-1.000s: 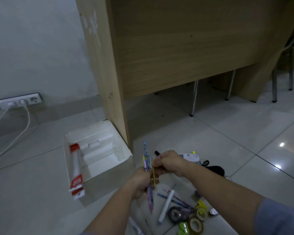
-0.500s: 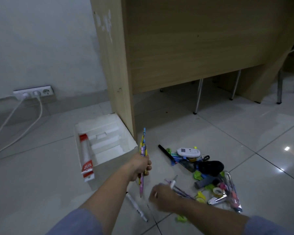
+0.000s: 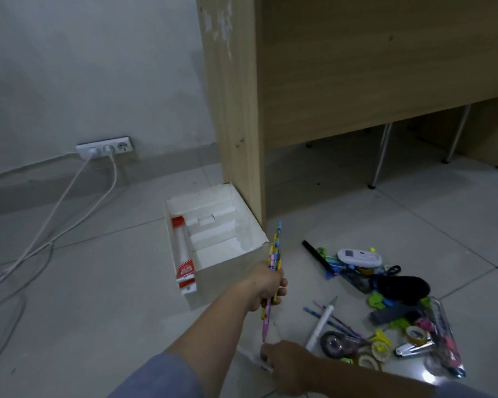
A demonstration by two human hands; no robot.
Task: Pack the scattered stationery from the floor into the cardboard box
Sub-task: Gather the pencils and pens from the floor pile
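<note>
Here, a white pen (image 3: 256, 359) lying slantwise at lower centre is being pinched by the right hand (image 3: 288, 366) fingers, while pencils (image 3: 273, 265) are being clenched in the left hand (image 3: 266, 285) beside the cardboard box (image 3: 236, 262).

I see the cardboard box (image 3: 213, 242) open on top, its mouth reachable from my near side; the wooden desk panel (image 3: 233, 110) stands right against its far right corner, blocking that side. A red-and-white pack (image 3: 183, 254) fills the box's left edge. Bare floor (image 3: 98, 282) lies left, crossed by white cables (image 3: 55, 219).
</note>
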